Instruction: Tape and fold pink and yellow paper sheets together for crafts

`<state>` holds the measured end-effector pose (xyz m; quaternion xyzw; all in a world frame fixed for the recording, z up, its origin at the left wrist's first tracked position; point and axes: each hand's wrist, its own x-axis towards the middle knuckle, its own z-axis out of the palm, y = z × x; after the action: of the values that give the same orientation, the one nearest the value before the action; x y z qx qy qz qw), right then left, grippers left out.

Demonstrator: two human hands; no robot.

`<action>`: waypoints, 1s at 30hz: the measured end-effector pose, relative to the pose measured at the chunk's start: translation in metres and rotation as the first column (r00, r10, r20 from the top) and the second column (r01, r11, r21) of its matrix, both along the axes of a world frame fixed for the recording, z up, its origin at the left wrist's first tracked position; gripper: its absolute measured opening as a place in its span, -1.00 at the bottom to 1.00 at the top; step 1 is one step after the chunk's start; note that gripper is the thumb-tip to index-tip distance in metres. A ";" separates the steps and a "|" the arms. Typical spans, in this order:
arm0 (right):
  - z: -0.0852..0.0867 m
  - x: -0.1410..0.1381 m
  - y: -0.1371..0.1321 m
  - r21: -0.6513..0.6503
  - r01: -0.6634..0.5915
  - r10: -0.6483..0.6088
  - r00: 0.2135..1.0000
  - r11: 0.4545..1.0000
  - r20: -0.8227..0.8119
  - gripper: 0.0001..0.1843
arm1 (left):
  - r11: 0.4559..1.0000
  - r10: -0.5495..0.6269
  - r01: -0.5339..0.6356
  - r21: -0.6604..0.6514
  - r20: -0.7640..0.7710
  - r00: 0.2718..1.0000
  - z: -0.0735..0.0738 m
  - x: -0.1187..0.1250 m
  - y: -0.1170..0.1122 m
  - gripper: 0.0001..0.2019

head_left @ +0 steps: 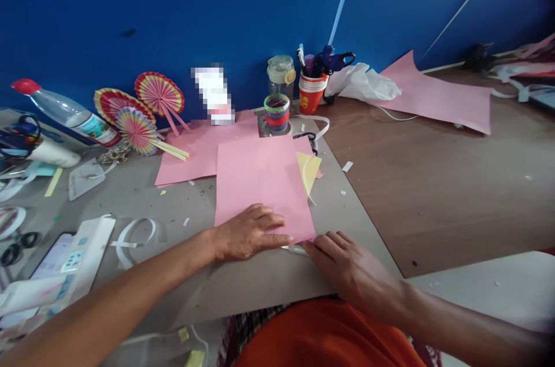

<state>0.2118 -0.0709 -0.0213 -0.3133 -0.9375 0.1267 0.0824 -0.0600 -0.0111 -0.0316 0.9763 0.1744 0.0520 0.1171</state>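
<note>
A pink sheet of paper (260, 176) lies on the grey desk in front of me. My left hand (249, 231) rests flat across its near edge, fingers stretched out and pressing on it. At the sheet's near right corner, my right hand (340, 254) has its fingers closed together on the paper edge; the fingertips are partly hidden. A thin pale strip (298, 249) shows under that edge, beside the right thumb. More pink paper (191, 150) lies beneath and behind the sheet, and a piece of yellow paper (309, 167) pokes out at its right.
Folded paper fans (159, 94) and a red-capped bottle (65, 110) stand back left. Tape rolls (277, 115), a clear jar (281, 72) and a red paper cup (312, 92) holding tools line the blue partition. Right: a brown board (455, 182) with pink paper (442, 95). Left: a phone (54, 257).
</note>
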 end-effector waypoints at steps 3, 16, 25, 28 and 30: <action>0.001 -0.004 0.000 0.004 -0.009 0.009 1.000 1.000 -0.004 -0.63 | 1.000 0.002 -0.002 0.004 0.014 1.000 -0.002 0.000 0.000 -0.61; -0.004 -0.012 -0.004 0.089 -0.009 0.012 0.999 0.996 -0.033 -0.77 | 1.000 0.017 -0.016 -0.008 0.041 0.999 -0.001 0.001 -0.001 -0.62; -0.004 -0.009 -0.007 0.074 -0.033 0.040 0.995 0.997 -0.096 -0.68 | 1.000 0.018 -0.017 -0.014 0.047 0.999 -0.003 0.000 -0.002 -0.61; -0.005 0.013 -0.008 0.053 0.040 -0.036 0.996 0.998 -0.084 -0.61 | 0.998 0.039 -0.035 -0.057 0.075 0.996 -0.002 0.002 -0.002 -0.64; -0.007 0.025 -0.011 0.054 0.106 -0.102 0.992 0.993 -0.074 -0.58 | 0.993 0.044 -0.032 -0.112 0.108 0.993 0.002 0.004 0.000 -0.67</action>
<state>0.2371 -0.0815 -0.0285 -0.3545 -0.9197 0.1059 0.1313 -0.0563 -0.0114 -0.0296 0.9604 0.1889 0.0986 0.1793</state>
